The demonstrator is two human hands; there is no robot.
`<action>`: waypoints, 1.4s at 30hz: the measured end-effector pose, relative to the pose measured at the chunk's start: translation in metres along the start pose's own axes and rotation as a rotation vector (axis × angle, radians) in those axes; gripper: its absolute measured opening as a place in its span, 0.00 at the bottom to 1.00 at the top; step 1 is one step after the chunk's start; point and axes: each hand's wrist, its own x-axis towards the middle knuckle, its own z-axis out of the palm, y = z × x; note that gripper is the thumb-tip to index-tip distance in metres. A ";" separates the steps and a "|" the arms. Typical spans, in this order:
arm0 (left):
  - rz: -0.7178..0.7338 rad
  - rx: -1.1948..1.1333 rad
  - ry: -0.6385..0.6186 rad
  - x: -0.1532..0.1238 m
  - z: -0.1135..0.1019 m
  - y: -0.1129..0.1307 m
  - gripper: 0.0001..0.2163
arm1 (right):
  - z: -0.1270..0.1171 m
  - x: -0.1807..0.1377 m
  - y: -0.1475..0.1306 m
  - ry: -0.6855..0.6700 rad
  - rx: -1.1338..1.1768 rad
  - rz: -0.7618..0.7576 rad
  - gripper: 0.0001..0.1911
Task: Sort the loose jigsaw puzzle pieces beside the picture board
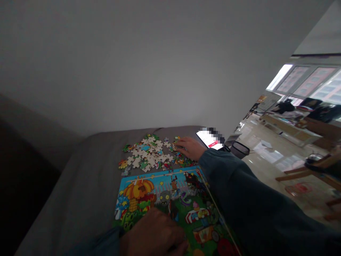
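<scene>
My right hand [190, 148] reaches to the right side of a loose heap of jigsaw pieces [149, 154], its fingers stretched out over the pieces and touching some of them. Many pieces lie with their pale backs up, others show coloured print. Nearer to me lies a flat, colourful puzzle board [144, 177] printed with cartoon plants, a pumpkin and a zombie. Over its lower part, my left hand [157, 233] is bent with the fingers curled under. Its fingertips are dark and partly hidden, so what they may hold does not show.
A phone [210, 140] with a lit screen lies beyond my right wrist. Grey fabric [87, 177] covers the surface, which meets a plain wall [149, 71]. To the right, lower down, are a dark mesh basket [239, 149], a wooden chair [314, 170] and a shiny floor.
</scene>
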 end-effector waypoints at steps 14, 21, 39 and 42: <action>-0.046 0.034 -0.068 0.003 -0.005 0.001 0.08 | 0.005 0.027 0.020 0.041 0.080 0.200 0.13; -0.022 0.039 -0.046 0.001 -0.004 0.002 0.09 | 0.002 0.007 0.011 0.045 0.077 0.071 0.13; -0.025 0.005 -0.090 0.003 -0.003 0.002 0.09 | 0.004 0.002 -0.038 0.046 0.285 -0.016 0.11; -0.029 0.002 -0.089 0.003 -0.003 0.002 0.09 | 0.010 -0.001 -0.058 -0.038 0.318 -0.028 0.18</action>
